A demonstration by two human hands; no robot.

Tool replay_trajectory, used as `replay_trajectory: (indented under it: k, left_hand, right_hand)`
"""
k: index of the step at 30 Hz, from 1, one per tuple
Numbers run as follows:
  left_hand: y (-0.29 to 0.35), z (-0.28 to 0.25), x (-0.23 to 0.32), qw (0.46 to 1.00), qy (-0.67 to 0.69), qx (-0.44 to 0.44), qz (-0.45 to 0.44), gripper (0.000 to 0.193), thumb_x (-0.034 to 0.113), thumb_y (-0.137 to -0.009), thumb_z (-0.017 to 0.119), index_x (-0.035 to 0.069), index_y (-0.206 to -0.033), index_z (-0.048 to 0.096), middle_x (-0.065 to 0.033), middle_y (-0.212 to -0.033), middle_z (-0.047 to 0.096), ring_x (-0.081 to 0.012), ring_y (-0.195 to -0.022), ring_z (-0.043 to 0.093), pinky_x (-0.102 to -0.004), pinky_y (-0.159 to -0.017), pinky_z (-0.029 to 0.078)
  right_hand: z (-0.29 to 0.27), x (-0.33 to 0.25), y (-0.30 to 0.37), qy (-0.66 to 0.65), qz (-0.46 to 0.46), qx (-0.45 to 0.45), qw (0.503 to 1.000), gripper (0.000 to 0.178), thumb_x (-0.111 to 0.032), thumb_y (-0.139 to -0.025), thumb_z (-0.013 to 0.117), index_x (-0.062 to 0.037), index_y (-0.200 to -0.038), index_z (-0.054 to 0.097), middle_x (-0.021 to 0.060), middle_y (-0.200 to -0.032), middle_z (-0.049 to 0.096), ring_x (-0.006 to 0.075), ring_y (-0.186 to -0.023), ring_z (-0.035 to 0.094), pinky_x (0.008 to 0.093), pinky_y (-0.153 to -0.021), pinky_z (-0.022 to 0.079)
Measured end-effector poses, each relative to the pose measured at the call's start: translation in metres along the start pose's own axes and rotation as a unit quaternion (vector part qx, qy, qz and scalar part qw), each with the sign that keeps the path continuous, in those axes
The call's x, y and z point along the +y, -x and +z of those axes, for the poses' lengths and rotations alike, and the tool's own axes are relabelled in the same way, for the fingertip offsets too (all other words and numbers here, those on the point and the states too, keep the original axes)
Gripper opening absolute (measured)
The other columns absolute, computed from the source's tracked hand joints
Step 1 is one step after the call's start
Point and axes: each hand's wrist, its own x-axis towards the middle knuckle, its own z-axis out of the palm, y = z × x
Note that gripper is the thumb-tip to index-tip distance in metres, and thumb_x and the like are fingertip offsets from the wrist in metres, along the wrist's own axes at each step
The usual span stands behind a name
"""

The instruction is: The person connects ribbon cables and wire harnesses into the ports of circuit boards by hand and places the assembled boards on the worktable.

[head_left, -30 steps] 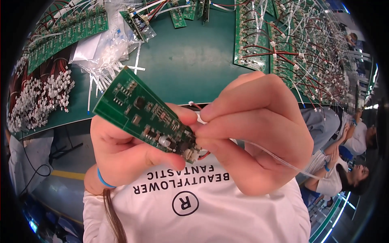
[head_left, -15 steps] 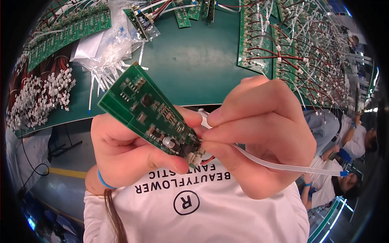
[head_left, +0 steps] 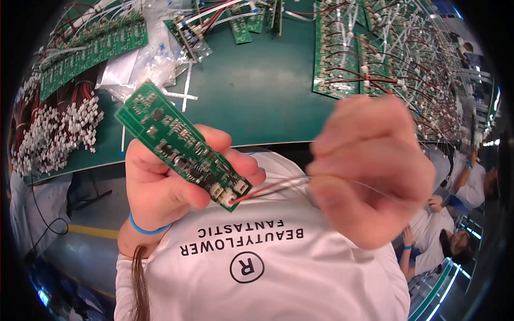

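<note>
A green circuit board (head_left: 179,142), slanting with its lower end toward the right, is gripped between the thumb and fingers of my left hand (head_left: 160,179). Small white sockets (head_left: 229,193) sit at that lower end. From there a red-and-pale wire lead (head_left: 265,188) runs right to my right hand (head_left: 372,176). This hand is blurred by motion, its fingers curled and closed around the lead's far part. A thin pale line crosses in front of it, perhaps the flat cable seen edge-on.
Wired boards (head_left: 348,53) cover the right of the green table (head_left: 251,96). At left lie a row of boards (head_left: 96,51), bundled leads with white plugs (head_left: 59,134), and a clear plastic bag (head_left: 155,67) with flat cables. Other people (head_left: 455,243) sit at far right.
My right hand has moved right and away from the board, drawing the wire lead out between them. The board has shifted slightly left, and its lower end with the sockets has come into view.
</note>
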Motion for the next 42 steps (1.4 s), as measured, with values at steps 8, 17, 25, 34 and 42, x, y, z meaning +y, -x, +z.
replay_trajectory:
  k: [8,17,25,34,42]
  left_hand:
    - [-0.003,0.009,0.0,0.999,-0.035,0.026,0.011,0.048,0.003,-0.062,0.071,-0.01,-0.104,0.05,-0.024,-0.091,0.059,-0.034,-0.086,0.059,-0.0431,-0.077,0.05]
    - [-0.004,0.013,0.003,0.999,-0.038,0.023,-0.003,0.05,0.006,-0.06,0.073,-0.009,-0.103,0.051,-0.0236,-0.089,0.06,-0.0337,-0.084,0.06,-0.043,-0.075,0.05]
    - [-0.003,0.011,0.005,0.999,-0.037,-0.006,-0.036,0.051,0.008,-0.06,0.072,-0.009,-0.104,0.051,-0.024,-0.091,0.059,-0.0342,-0.084,0.06,-0.0433,-0.076,0.05]
    - [-0.002,0.013,0.006,0.998,-0.019,0.031,-0.053,0.052,0.01,-0.061,0.072,-0.009,-0.104,0.05,-0.0245,-0.091,0.059,-0.0343,-0.083,0.06,-0.0433,-0.076,0.05]
    - [-0.004,0.008,0.0,0.991,-0.11,-0.077,0.023,0.039,0.01,-0.068,0.065,-0.001,-0.102,0.05,-0.0268,-0.094,0.056,-0.0343,-0.084,0.058,-0.0426,-0.069,0.05]
  right_hand:
    - [0.007,-0.005,0.001,-0.238,0.192,0.053,0.95,0.018,0.005,-0.063,0.059,-0.0017,-0.079,0.053,0.008,-0.068,0.055,0.0148,-0.059,0.054,0.032,-0.078,0.036]
    - [0.011,-0.006,0.002,-0.255,0.193,0.067,0.945,0.021,0.004,-0.064,0.058,-0.0038,-0.08,0.048,0.0062,-0.064,0.054,0.0143,-0.054,0.053,0.0327,-0.081,0.036]
    - [0.006,-0.015,0.002,-0.328,0.276,0.058,0.902,0.019,0.008,-0.06,0.063,-0.0021,-0.073,0.053,0.0123,-0.061,0.06,0.0221,-0.058,0.061,0.0345,-0.086,0.035]
    - [-0.005,-0.02,0.0,-0.316,0.328,-0.016,0.89,0.017,0.012,-0.058,0.065,0.0061,-0.072,0.057,0.0217,-0.066,0.061,0.0308,-0.067,0.064,0.045,-0.101,0.022]
    - [-0.026,-0.027,-0.017,-0.056,0.142,-0.162,0.975,0.024,0.008,-0.057,0.066,-0.0034,-0.078,0.059,0.0095,-0.065,0.06,0.02,-0.064,0.06,0.0417,-0.092,0.031]
